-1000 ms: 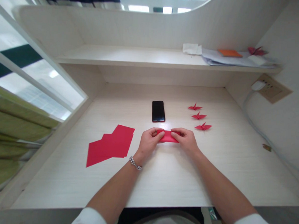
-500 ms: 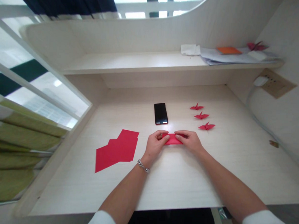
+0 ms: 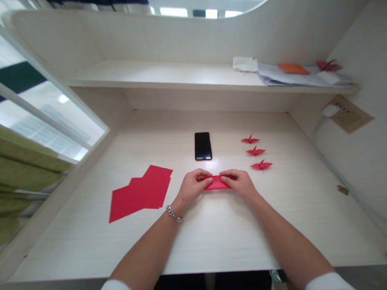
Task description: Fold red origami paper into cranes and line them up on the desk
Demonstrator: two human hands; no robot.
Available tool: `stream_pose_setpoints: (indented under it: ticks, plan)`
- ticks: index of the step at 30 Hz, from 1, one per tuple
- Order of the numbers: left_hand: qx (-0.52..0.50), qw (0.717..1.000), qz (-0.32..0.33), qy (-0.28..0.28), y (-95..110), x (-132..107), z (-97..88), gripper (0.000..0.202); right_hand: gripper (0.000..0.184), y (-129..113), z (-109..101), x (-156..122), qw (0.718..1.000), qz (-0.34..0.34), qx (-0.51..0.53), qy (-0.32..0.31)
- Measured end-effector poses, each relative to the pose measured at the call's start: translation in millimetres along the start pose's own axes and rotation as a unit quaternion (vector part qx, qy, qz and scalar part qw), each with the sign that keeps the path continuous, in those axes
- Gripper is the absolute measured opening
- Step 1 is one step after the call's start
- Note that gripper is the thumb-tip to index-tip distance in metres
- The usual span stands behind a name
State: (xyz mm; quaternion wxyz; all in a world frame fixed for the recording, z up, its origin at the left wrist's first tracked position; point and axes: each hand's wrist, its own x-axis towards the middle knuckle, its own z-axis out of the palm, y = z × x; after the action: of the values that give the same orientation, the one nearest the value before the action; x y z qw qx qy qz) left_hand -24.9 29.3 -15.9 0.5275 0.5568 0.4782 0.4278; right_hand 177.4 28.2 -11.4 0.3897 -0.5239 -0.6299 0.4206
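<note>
A folded strip of red paper (image 3: 216,183) stretches between my two hands, close above or on the desk. My left hand (image 3: 191,185) pinches its left end, thumb on top and fingers curled behind. At the other end my right hand (image 3: 239,183) grips in the same way. To the left lie several overlapping red paper sheets (image 3: 143,190). Beyond my right hand stand three small red paper cranes in a row: a far one (image 3: 250,140), a middle one (image 3: 255,151) and a near one (image 3: 261,165).
A black phone (image 3: 203,146) lies on the desk (image 3: 189,243) behind my hands. The shelf (image 3: 171,73) above bears papers (image 3: 279,78), an orange square (image 3: 293,69), a white tissue (image 3: 244,64) and another red crane (image 3: 329,65). A cable (image 3: 327,157) runs down from a wall socket (image 3: 350,113).
The view has shifted a little, so the desk's things sit slightly further left. Both hands keep hold of the folded red paper, with little change in their grip.
</note>
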Motion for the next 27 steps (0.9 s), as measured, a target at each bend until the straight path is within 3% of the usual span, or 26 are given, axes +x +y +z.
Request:
stream_pose_setpoints:
  ticks: [7,15,19,24,27]
  plan:
    - [0.105,0.994,0.036,-0.027,10,-4,0.2,0.02,0.022,-2,0,0,0.998,-0.024,-0.016,-0.048]
    - [0.094,0.994,0.031,-0.036,10,-5,0.7,0.023,0.022,-3,-2,-1,0.998,-0.032,-0.017,-0.047]
    - [0.095,0.993,0.018,-0.063,11,-7,2.5,0.024,0.018,-6,-1,-3,0.995,-0.057,-0.023,-0.076]
    - [0.078,0.996,0.021,-0.049,13,-7,4.9,0.022,0.032,-5,4,-2,0.999,-0.013,0.04,0.007]
    - [0.052,0.996,0.006,-0.072,13,-7,6.8,0.022,0.035,-6,7,-3,0.996,-0.007,0.083,0.024]
